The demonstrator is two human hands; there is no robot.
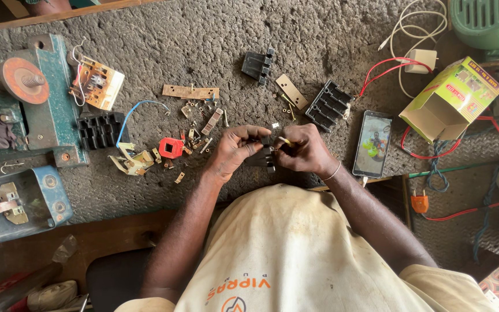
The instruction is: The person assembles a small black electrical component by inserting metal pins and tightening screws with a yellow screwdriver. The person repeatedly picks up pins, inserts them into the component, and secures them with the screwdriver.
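Observation:
My left hand (pixel 235 151) and my right hand (pixel 304 149) meet over the near edge of the grey mat (pixel 203 34). Together they grip a small black plastic electrical part (pixel 265 156). The fingertips of my right hand also pinch a thin yellowish piece (pixel 284 140) against it. Just beyond my hands lie loose metal contacts and screws (pixel 200 130), a red square part (pixel 170 148) and a tan terminal strip (pixel 190 92).
More black housings (pixel 258 65), (pixel 328 105), (pixel 100 130) lie on the mat. A phone (pixel 372 144) with a lit screen rests right of my hands. An open green-yellow box (pixel 450 99), red wires (pixel 388 68), a white charger (pixel 421 60) and teal machines (pixel 12 98) ring the mat.

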